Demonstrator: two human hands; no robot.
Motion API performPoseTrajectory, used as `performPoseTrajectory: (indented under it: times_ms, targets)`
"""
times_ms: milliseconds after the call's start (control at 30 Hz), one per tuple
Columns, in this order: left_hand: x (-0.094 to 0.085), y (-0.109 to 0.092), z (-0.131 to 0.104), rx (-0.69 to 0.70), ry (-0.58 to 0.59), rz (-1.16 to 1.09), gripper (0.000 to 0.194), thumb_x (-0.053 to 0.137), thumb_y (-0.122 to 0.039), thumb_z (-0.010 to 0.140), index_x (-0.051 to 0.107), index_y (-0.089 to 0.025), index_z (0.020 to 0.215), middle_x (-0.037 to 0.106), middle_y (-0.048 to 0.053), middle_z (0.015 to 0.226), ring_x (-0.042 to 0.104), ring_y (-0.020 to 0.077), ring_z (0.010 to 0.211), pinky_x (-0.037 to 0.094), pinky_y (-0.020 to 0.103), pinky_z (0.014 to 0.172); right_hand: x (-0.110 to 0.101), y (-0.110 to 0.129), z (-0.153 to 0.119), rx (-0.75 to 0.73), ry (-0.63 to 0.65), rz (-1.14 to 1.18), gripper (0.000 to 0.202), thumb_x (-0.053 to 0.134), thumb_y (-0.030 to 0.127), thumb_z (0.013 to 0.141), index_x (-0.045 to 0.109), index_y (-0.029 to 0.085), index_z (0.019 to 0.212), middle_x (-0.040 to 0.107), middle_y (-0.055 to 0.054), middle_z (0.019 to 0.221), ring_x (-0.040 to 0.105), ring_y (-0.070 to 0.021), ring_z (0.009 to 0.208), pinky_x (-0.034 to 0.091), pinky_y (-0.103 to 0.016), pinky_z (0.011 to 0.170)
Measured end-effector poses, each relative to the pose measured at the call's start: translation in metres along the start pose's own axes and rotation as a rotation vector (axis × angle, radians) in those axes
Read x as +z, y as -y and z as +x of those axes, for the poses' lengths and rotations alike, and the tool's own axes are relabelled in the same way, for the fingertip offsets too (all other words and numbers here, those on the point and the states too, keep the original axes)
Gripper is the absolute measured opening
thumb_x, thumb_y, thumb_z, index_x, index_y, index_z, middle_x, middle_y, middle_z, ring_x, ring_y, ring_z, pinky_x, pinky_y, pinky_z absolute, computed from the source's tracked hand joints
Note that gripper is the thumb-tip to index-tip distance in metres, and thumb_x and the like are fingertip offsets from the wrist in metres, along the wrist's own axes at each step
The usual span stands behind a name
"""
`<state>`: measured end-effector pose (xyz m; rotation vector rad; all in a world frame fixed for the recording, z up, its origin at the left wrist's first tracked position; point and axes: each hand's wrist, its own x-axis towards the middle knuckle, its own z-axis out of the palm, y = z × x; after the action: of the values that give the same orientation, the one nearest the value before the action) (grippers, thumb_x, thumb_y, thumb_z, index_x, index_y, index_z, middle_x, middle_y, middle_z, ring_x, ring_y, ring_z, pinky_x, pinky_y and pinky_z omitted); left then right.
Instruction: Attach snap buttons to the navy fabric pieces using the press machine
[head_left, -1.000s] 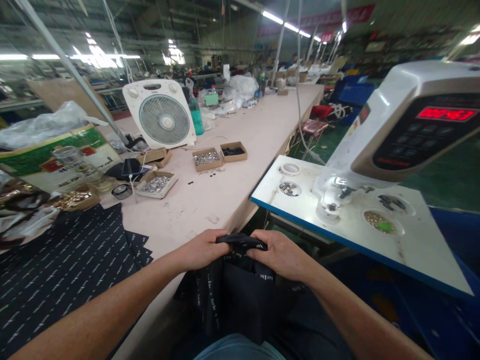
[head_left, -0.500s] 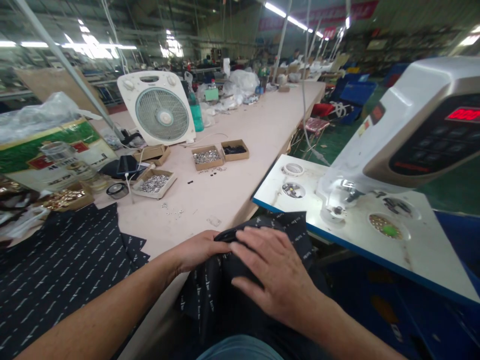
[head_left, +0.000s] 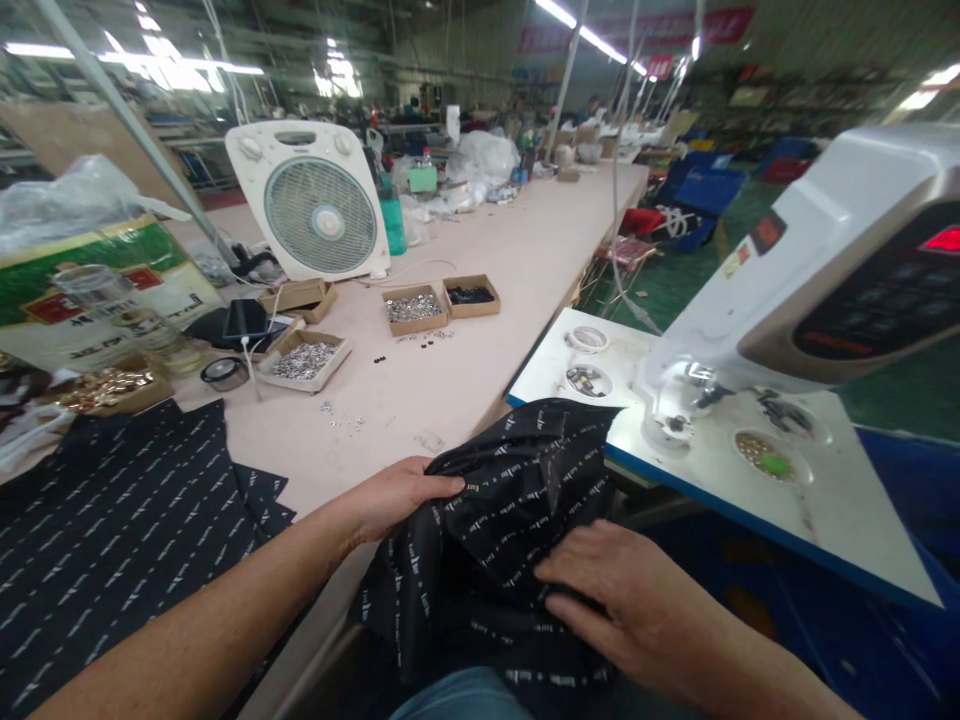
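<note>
Black fabric with rows of white print hangs over the lap at the table's edge. My left hand pinches its gathered upper edge between thumb and fingers. Lower on the right, my right hand is closed on a fold of the same fabric, its fingertips slightly blurred. A second piece of the printed cloth lies flat on the table at the left, under my left forearm.
A white machine stands at the right on a white board with blue edges. On the pink table are a box fan, small boxes of metal parts, a phone and a tape roll.
My right hand has moved down and right from the fabric's upper edge and closed on a lower fold. More of the printed surface now shows. My left hand keeps its grip.
</note>
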<state>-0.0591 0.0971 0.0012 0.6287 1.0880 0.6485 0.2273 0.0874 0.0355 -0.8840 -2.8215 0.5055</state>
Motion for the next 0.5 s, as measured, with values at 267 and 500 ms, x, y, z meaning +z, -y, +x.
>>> performPoseTrajectory:
  times_ms: [267,500]
  targets:
    - [0.010,0.001,-0.008,0.078,0.168,0.101,0.036,0.078,-0.037,0.073,0.071,-0.010,0.097,0.074,0.010,0.090,0.066,0.0174,0.074,0.051,0.028,0.076,0.000,-0.001,0.073,-0.019,-0.183,0.012,0.062,0.074,0.037,0.079,0.054,0.020,0.135,0.064,-0.012,0.128,0.055,-0.0290,0.122,0.032,-0.047,0.109]
    - [0.001,0.009,-0.003,0.161,0.215,0.367,0.026,0.078,-0.021,0.066,0.071,-0.015,0.090,0.067,-0.002,0.078,0.055,0.0123,0.070,0.041,0.022,0.069,0.007,-0.011,0.085,0.168,0.129,0.267,0.014,0.070,0.028,0.080,0.071,0.022,0.092,0.073,-0.001,0.089,0.066,-0.0188,0.083,0.041,-0.025,0.069]
